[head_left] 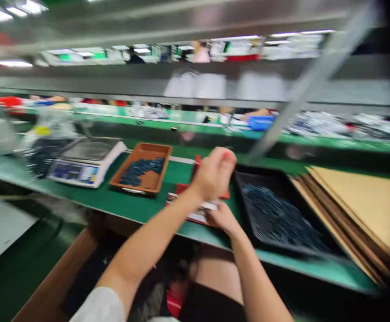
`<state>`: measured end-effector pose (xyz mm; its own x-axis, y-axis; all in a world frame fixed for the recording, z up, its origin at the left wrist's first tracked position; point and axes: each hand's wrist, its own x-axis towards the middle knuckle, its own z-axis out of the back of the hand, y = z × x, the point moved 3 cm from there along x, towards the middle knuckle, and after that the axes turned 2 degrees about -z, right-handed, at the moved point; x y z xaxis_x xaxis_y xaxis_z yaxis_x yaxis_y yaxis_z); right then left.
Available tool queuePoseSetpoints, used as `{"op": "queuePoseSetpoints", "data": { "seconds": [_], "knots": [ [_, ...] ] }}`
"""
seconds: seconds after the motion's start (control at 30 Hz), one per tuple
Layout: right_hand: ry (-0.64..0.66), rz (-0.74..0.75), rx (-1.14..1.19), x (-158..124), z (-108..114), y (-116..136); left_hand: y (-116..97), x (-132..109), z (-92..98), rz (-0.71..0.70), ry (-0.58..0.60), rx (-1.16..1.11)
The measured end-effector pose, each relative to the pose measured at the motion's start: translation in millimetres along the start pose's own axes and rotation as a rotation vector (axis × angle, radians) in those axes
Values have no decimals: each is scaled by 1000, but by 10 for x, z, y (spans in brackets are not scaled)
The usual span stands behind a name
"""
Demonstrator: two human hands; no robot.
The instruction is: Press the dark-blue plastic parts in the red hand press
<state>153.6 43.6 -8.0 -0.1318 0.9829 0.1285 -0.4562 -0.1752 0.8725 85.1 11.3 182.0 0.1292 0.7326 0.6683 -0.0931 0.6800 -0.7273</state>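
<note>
The picture is smeared by motion. My left hand (214, 173) is raised over the green bench with its fingers curled into a fist around something red that I cannot make out. Below it my right hand (224, 218) rests on a flat red and white object (195, 213) near the bench's front edge; its fingers are hidden under my left hand. A black tray (248, 210) of small dark parts lies just right of both hands.
A brown tray (141, 169) with dark parts and a white weighing scale (86, 162) stand to the left. Stacked cardboard sheets (362, 210) lie at the right. A slanted metal bar (302, 94) rises behind. Another bench with people lies beyond. A cardboard box (52, 286) is below.
</note>
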Motion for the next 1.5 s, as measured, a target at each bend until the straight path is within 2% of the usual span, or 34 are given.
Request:
{"op": "queuePoseSetpoints", "data": {
  "seconds": [0.07, 0.1, 0.17, 0.37, 0.5, 0.63, 0.93, 1.07, 1.17, 1.27, 1.37, 1.43, 1.5],
  "knots": [
    [52, -43, 43, -219, 308, -206, 28, 51, 4, 7, 0, -158],
    [110, -25, 93, -268, 376, -256, 55, 55, -1, 1, 16, -204],
    [91, -4, 149, -265, 441, -308, 103, 11, 0, -23, 17, -220],
    [10, 7, 100, -248, 403, -231, 165, -198, -19, -169, -163, -109],
    [-25, 33, 86, -303, 430, -210, 188, -110, -64, -176, -125, -36],
    [-32, -34, 77, -265, 430, -267, 158, -75, -44, -175, -91, -27],
    [-44, -77, 22, -262, 461, -205, 243, -212, -113, -206, -222, -3],
    [-42, -77, 26, -278, 469, -186, 184, -264, -99, -223, -239, 27],
    [-66, -55, 29, -316, 452, -184, 154, -113, -46, -210, -160, 8],
    [-127, 6, -26, -392, 425, -176, 226, 282, -10, -116, -54, -32],
    [-95, 95, -116, -473, 382, -150, 320, 649, 20, -29, 14, -7],
    [-73, 139, -148, -508, 364, -137, 347, 674, 79, -37, -20, 66],
    [-76, 167, -156, -523, 356, -134, 380, 452, 201, -99, -155, 179]
  ]
}}
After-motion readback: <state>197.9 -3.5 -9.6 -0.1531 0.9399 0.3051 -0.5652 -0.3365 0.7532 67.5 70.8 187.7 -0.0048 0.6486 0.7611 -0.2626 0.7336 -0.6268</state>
